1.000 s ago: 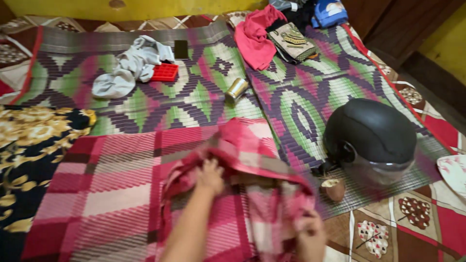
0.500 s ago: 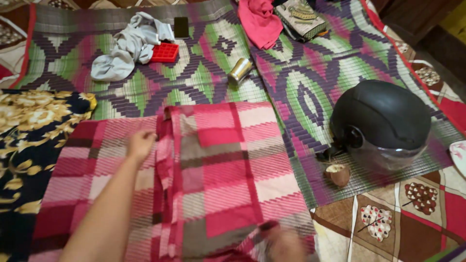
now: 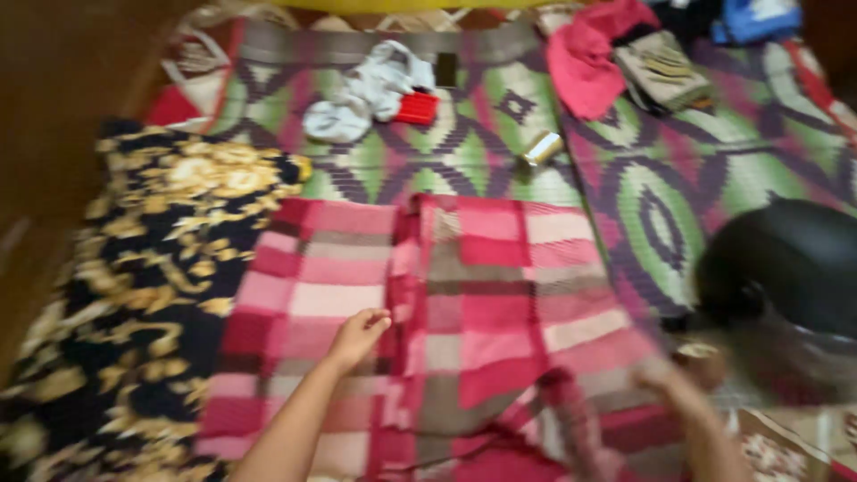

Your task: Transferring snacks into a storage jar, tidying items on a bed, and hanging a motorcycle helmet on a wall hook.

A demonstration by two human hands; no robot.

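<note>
Dim warm indoor light; heavy motion blur throughout, left edge in shadow.

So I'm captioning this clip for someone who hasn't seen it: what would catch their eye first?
The pink and red checked cloth spread in the middle, with the left hand pressed flat on it and the blurred right hand at its lower right edge. Then the black cloth with gold flowers to its left, and the dark helmet at the right on the green and purple woven mat.
</note>
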